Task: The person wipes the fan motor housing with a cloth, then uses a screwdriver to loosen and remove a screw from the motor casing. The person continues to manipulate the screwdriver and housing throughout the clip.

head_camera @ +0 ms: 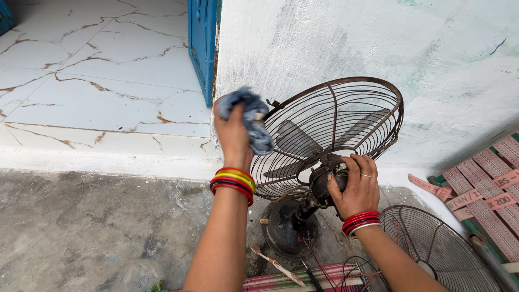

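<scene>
Centre frame: my left hand (233, 131) grips blue rag (250, 119) against fan cage (346, 116) | my right hand (357, 186) clasps fan motor (324, 184).

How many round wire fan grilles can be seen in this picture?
2. One rusty brown wire fan grille is on the black table fan, above its motor. One detached round wire fan grille lies on the floor at lower right, partly cut off.
</scene>
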